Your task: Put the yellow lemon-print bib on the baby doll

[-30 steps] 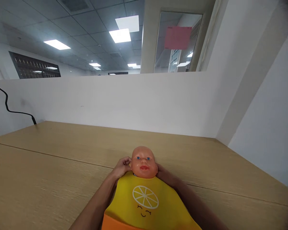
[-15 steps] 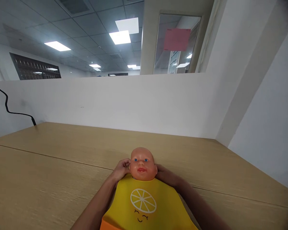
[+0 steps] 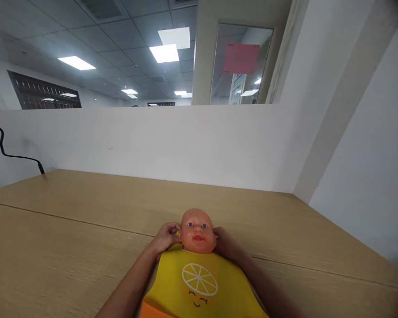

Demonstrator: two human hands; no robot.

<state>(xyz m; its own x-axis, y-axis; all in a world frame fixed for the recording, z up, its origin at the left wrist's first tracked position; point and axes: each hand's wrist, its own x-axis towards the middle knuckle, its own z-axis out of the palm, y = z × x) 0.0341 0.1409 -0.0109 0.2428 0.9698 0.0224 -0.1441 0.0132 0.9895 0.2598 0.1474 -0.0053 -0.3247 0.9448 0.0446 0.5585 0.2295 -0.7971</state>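
A bald baby doll with blue eyes lies face up, its head (image 3: 198,234) showing above a yellow bib (image 3: 199,269). The bib is spread over the doll's body and bears a white citrus slice and a smiling face; its lower edge is orange. At the left of the neck, my left hand (image 3: 166,240) is closed, with a sliver of yellow bib strap at its fingertips. My right hand (image 3: 224,243) is curled in at the other side, by the doll's ear. Its fingertips are hidden behind the head, so what they hold cannot be seen.
The wooden tabletop (image 3: 86,247) has a seam running across it. A low white partition (image 3: 172,141) rises at the far edge, and a white wall (image 3: 365,145) bounds the right. At the far left corner, a black cable (image 3: 23,157) drops to the table.
The doll's head and bib sit slightly lower in view, as the camera has shifted a little. Both hands stay beside the doll's neck, with small finger movements.
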